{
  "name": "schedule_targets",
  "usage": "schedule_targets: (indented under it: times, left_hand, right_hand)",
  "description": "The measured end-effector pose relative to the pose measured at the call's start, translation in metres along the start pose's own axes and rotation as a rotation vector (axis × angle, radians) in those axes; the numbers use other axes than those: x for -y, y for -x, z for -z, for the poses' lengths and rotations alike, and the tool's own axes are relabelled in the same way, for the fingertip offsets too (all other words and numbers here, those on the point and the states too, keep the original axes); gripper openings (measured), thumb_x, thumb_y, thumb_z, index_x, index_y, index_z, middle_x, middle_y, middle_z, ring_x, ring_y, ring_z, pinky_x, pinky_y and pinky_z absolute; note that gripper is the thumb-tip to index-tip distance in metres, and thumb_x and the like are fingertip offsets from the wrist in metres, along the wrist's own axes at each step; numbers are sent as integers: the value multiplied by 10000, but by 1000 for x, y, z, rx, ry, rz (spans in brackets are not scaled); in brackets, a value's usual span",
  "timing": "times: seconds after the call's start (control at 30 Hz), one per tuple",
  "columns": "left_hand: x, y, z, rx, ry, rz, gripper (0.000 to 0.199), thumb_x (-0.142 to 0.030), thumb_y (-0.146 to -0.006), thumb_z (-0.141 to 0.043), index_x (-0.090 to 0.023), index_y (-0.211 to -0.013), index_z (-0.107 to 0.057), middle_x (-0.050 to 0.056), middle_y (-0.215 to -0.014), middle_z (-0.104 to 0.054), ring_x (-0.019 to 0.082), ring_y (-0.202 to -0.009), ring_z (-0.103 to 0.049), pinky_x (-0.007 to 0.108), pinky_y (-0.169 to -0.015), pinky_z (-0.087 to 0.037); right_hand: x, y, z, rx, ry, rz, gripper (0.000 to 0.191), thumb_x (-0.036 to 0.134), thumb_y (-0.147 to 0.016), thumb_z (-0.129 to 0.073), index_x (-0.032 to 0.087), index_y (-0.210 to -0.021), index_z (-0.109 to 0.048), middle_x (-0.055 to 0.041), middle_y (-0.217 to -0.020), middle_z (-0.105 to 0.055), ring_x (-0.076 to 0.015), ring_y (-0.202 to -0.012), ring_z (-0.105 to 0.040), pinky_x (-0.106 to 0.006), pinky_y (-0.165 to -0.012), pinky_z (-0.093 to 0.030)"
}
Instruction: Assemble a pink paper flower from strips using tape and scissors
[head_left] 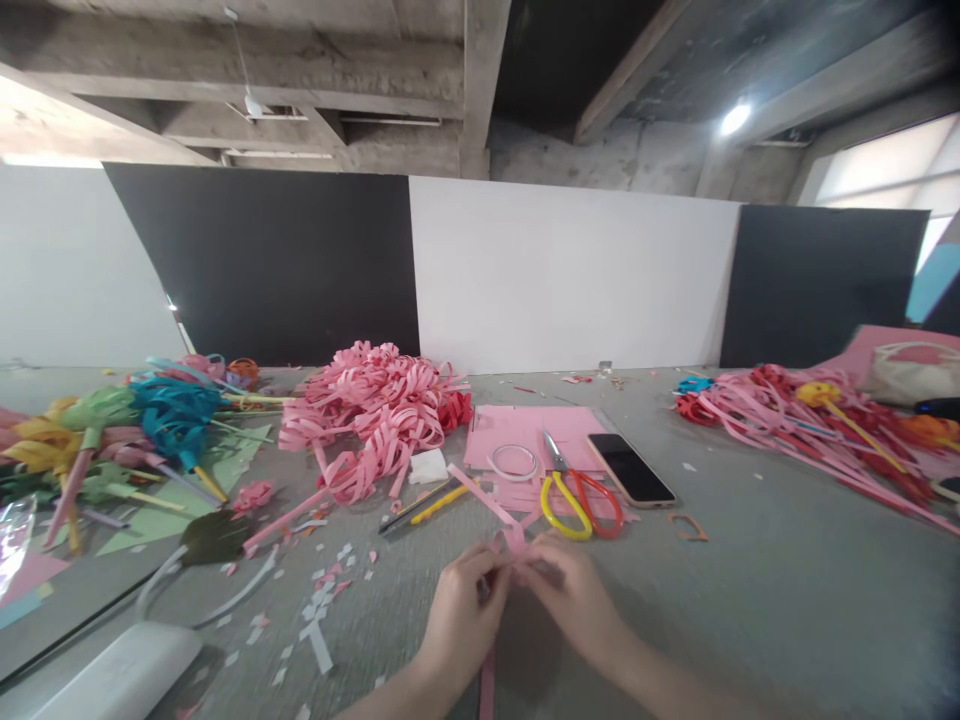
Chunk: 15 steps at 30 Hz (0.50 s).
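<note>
Both my hands meet over the near middle of the table, thumbs and fingers pinched on a pink paper strip point(515, 537). My left hand point(466, 602) grips it from the left, and one strip end hangs below it toward the table's front. From the other side my right hand point(568, 592) pinches the same strip, which bends into small loops between my fingertips. Just beyond lie scissors point(567, 505) with one yellow and one red handle, on pink paper sheets point(480, 437). A white ring point(513, 461) rests on those sheets.
A phone point(631, 468) lies right of the scissors. Pink curled strips point(367, 410) pile up at back left, near colourful paper flowers point(174, 412). A yellow cutter point(442, 502), paper scraps point(322, 600) and a white device point(120, 670) lie left; more strips point(810, 425) lie right.
</note>
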<state>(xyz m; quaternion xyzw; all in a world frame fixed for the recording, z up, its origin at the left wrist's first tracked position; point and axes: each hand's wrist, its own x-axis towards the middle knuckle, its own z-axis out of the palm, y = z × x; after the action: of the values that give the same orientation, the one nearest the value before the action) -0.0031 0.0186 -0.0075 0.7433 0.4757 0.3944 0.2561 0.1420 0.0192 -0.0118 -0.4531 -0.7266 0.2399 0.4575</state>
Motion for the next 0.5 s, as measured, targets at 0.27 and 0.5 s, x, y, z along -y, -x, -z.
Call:
schedule_targets:
  times: [0.27, 0.5]
  left_hand:
    - [-11, -18, 26, 148, -165, -69, 204, -107, -647, -430, -172, -578, -610, -12, -545, -552, 105, -513, -467, 182, -498, -322]
    - [-26, -40, 119, 202, -977, 379, 198, -57, -562, -508, -151, -661, -651, 135, -705, -658, 282, -726, -613, 354, -627, -427]
  right_hand:
    - [-1, 0, -1, 9, -97, -23, 173, 282, -770, -523, 171, -656, -592, -21, -717, -583, -160, -741, -544, -254, -669, -419]
    - [1, 0, 0, 10, -163, -103, 153, 274, -764, -522, 176, -679, -602, -26, -743, -588, -157, -744, -547, -245, -652, -429]
